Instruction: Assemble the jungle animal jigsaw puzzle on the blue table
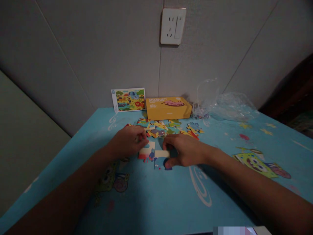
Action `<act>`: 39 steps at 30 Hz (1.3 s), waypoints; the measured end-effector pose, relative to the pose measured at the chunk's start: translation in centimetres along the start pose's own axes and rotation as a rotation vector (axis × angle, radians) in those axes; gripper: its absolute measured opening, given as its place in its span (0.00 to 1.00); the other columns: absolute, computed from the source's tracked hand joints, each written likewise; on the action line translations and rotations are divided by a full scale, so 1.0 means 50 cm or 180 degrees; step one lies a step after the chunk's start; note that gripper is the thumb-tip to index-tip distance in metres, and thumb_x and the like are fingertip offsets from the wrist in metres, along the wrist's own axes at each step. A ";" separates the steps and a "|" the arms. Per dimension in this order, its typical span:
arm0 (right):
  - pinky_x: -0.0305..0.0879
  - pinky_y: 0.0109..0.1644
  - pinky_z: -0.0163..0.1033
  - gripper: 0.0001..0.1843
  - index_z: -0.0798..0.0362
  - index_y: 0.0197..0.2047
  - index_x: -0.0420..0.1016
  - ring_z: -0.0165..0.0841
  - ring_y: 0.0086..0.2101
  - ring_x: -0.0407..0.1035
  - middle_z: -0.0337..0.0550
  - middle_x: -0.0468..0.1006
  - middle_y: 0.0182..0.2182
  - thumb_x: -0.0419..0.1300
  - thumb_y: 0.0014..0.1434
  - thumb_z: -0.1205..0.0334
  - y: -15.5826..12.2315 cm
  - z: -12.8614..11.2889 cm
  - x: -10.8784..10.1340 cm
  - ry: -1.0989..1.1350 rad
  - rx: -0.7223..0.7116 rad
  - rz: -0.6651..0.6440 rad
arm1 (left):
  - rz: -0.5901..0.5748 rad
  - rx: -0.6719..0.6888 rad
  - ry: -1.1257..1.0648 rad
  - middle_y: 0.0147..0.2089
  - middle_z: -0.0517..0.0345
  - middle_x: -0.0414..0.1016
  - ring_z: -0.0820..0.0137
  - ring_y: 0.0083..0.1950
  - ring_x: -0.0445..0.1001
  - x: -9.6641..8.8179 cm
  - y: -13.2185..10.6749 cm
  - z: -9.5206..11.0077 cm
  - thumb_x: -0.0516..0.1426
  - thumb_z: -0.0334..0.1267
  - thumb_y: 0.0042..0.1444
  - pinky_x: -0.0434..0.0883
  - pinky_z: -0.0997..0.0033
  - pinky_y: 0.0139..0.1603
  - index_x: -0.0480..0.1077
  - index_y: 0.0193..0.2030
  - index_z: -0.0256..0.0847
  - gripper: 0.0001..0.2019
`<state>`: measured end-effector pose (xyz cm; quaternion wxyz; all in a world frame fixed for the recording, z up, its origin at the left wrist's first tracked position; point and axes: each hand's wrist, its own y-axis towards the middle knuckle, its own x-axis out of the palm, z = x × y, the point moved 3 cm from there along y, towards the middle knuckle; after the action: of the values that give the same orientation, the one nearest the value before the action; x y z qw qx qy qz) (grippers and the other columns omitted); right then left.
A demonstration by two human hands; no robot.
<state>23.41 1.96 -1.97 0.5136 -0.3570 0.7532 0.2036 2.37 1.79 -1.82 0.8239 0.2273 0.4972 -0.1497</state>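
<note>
My left hand [129,141] rests on the blue cartoon tablecloth [156,195] with its fingers pinched on the left end of a few joined puzzle pieces [149,150]. Fingers and thumb of my right hand [184,150] are closed on a piece at the right end of that same group. Just beyond both hands lies a heap of loose, colourful puzzle pieces [166,128].
A yellow puzzle box [168,107] stands against the wall, with a picture card [128,99] leaning to its left and a crumpled clear plastic bag [225,104] to its right. A wall socket [172,26] is above. The table's left edge drops off.
</note>
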 end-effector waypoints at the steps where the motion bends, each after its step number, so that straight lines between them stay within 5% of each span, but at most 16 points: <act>1: 0.55 0.33 0.37 0.25 0.52 0.42 0.75 0.35 0.33 0.68 0.43 0.77 0.36 0.72 0.44 0.47 0.000 0.001 0.000 -0.0003 -0.0014 0.0003 | -0.0130 0.0141 0.0103 0.32 0.59 0.73 0.70 0.33 0.70 -0.003 -0.003 0.002 0.58 0.42 0.55 0.64 0.69 0.37 0.73 0.36 0.39 0.08; 4: 0.54 0.33 0.37 0.25 0.52 0.42 0.74 0.35 0.33 0.68 0.44 0.77 0.36 0.70 0.46 0.44 -0.002 0.000 0.002 -0.0084 -0.0063 0.0017 | -0.0624 0.0359 0.0228 0.46 0.54 0.74 0.63 0.45 0.74 -0.002 -0.012 0.007 0.63 0.50 0.51 0.67 0.66 0.44 0.73 0.47 0.42 0.19; 8: 0.52 0.32 0.36 0.32 0.51 0.42 0.73 0.36 0.32 0.68 0.44 0.77 0.35 0.69 0.42 0.36 -0.003 -0.004 0.006 -0.0273 0.0011 0.0067 | -0.1000 0.0248 0.0223 0.52 0.53 0.71 0.60 0.49 0.74 0.003 -0.017 0.012 0.66 0.50 0.47 0.68 0.63 0.48 0.71 0.51 0.43 0.26; 23: 0.52 0.32 0.36 0.31 0.51 0.41 0.72 0.34 0.31 0.66 0.42 0.75 0.33 0.69 0.43 0.37 -0.001 -0.004 0.010 -0.0181 -0.0074 0.0053 | -0.1191 0.0037 0.0167 0.43 0.59 0.73 0.64 0.41 0.73 0.022 -0.025 0.028 0.69 0.50 0.39 0.63 0.69 0.36 0.69 0.45 0.43 0.27; 39: 0.54 0.33 0.36 0.31 0.52 0.43 0.73 0.35 0.33 0.68 0.42 0.75 0.35 0.71 0.43 0.40 0.001 -0.007 0.007 -0.0133 -0.0194 0.0027 | -0.1322 0.0117 0.0236 0.45 0.58 0.71 0.62 0.44 0.72 0.019 -0.027 0.026 0.71 0.55 0.36 0.63 0.69 0.38 0.67 0.45 0.43 0.32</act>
<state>23.05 1.64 -2.16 0.5173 -0.3649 0.7372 0.2361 3.11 -0.07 -2.43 0.7521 0.1402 0.5605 -0.3169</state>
